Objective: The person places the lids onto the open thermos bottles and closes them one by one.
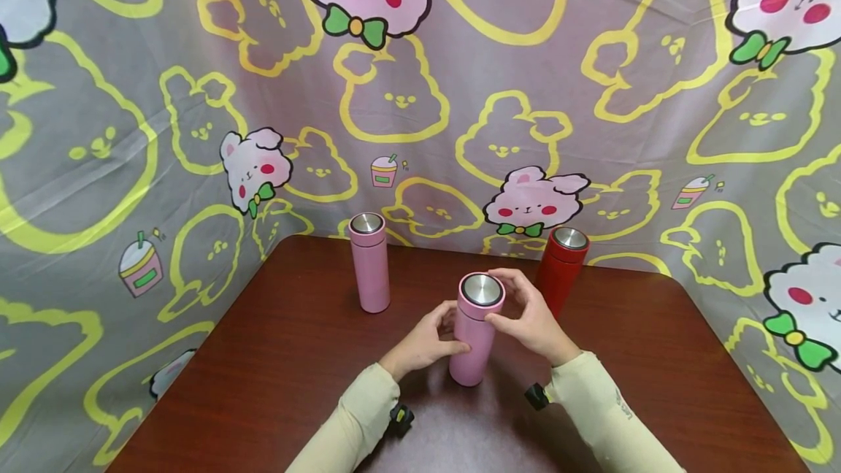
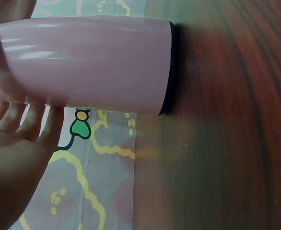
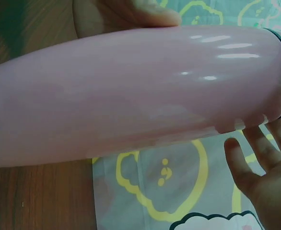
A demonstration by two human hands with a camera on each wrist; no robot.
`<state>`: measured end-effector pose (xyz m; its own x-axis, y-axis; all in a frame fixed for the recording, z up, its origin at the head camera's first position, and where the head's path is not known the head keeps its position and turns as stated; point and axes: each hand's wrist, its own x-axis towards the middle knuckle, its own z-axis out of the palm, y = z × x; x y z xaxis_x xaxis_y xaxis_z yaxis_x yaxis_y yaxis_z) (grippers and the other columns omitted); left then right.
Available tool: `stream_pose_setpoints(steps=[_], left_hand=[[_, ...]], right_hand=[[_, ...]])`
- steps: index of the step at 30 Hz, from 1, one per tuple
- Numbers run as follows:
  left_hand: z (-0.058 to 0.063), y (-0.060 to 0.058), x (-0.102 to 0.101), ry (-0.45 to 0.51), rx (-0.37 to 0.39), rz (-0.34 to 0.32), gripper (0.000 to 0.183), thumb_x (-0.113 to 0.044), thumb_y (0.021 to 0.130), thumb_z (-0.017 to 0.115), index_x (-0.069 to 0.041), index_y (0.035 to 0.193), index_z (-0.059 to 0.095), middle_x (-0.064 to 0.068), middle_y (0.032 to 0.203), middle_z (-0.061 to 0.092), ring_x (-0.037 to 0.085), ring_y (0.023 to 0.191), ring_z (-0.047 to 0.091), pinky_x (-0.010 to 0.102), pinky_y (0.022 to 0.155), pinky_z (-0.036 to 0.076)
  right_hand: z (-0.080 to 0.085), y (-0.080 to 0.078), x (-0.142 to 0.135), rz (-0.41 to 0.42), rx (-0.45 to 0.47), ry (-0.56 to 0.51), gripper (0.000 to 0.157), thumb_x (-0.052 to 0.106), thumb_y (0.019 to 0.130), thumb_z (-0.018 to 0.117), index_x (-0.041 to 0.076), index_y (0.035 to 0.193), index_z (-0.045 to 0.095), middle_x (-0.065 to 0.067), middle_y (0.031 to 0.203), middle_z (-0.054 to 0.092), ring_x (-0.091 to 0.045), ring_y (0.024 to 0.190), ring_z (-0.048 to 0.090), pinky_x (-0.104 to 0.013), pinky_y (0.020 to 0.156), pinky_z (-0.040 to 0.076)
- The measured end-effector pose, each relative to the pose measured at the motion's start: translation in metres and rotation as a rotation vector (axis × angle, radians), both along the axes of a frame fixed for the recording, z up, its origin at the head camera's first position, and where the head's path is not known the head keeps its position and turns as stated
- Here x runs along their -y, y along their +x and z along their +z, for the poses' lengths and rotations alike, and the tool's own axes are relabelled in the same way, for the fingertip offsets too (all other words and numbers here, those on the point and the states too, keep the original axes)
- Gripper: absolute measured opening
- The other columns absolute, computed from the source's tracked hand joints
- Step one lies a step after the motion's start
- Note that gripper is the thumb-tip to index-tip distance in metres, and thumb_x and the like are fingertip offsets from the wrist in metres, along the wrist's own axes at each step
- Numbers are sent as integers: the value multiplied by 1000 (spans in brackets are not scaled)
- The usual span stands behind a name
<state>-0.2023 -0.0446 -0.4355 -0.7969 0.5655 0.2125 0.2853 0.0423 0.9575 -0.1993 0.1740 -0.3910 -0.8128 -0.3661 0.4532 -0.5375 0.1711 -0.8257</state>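
A pink thermos flask (image 1: 471, 349) with a steel-topped lid (image 1: 482, 290) stands upright, slightly tilted, near the middle of the table. My left hand (image 1: 423, 341) grips its body from the left, thumb in front and fingers behind. At the top, my right hand (image 1: 532, 316) holds the lid from the right between thumb and fingers. The left wrist view shows the flask's dark base ring (image 2: 170, 69) close to the tabletop; whether they touch I cannot tell. In the right wrist view the lid lies mostly beyond the frame edge, with right-hand fingers (image 3: 261, 148) beside it.
Another pink thermos flask (image 1: 372, 276) stands at the back left of the brown wooden table (image 1: 276, 371). Behind my right hand is a red thermos flask (image 1: 558, 272), partly hidden by it. A patterned cloth (image 1: 420, 159) hangs around the table's back and sides.
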Motion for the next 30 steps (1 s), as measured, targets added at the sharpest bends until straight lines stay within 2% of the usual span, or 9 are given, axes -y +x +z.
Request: stream_pose_setpoints(steps=[6, 9, 12, 19, 22, 25, 28, 30], left_hand=[[0, 0, 0, 0, -7, -1, 60, -1, 81, 73, 0, 133, 43, 14, 124, 55, 19, 110, 55, 45, 95, 42], [-1, -1, 0, 3, -8, -2, 60, 0, 81, 72, 0, 133, 43, 14, 125, 55, 18, 110, 55, 46, 95, 42], [-1, -1, 0, 5, -10, -4, 60, 0, 81, 72, 1, 133, 43, 15, 125, 55, 18, 110, 55, 46, 95, 42], [0, -1, 0, 10, -11, -6, 59, 1, 81, 72, 1, 132, 43, 15, 124, 55, 18, 108, 56, 48, 95, 42], [0, -1, 0, 5, -6, -9, 59, 0, 81, 72, 1, 132, 43, 15, 124, 55, 18, 109, 55, 46, 95, 43], [-1, -1, 1, -1, 3, -15, 59, -1, 81, 72, 0, 133, 43, 13, 125, 55, 17, 109, 55, 42, 95, 43], [-1, -2, 1, 8, -2, -23, 59, 0, 81, 72, 1, 132, 43, 14, 124, 55, 17, 110, 55, 41, 95, 44], [-1, -2, 1, 19, -5, -24, 59, 2, 80, 72, 2, 131, 43, 15, 123, 55, 17, 109, 55, 43, 95, 44]], right_hand=[[18, 16, 10, -51, -27, -14, 58, -5, 74, 74, -3, 125, 46, -15, 120, 57, -12, 109, 54, -30, 93, 43], [21, 19, 13, -71, -44, -24, 58, -6, 73, 74, -5, 123, 46, -16, 118, 56, -10, 108, 54, -27, 94, 42], [16, 17, 13, -82, -70, -36, 58, -6, 73, 75, -5, 123, 46, -16, 118, 56, -10, 107, 54, -27, 94, 41], [-6, 3, 8, -92, -48, -60, 64, -3, 72, 78, 2, 127, 45, -9, 121, 55, -15, 110, 53, -27, 94, 41], [-7, 2, 7, -43, -14, -89, 64, -1, 75, 76, 3, 129, 42, -8, 124, 53, -18, 112, 52, -29, 95, 40], [-9, 0, 3, 38, 21, -125, 61, 0, 79, 71, 2, 131, 39, -8, 125, 53, -19, 113, 51, -31, 92, 42], [-10, -5, 0, 191, 50, -198, 56, 1, 83, 62, 1, 132, 36, -7, 126, 52, -19, 113, 51, -32, 90, 45], [-10, -10, -1, 342, 63, -271, 54, -2, 84, 51, -2, 135, 33, -9, 128, 50, -21, 114, 50, -35, 91, 46]])
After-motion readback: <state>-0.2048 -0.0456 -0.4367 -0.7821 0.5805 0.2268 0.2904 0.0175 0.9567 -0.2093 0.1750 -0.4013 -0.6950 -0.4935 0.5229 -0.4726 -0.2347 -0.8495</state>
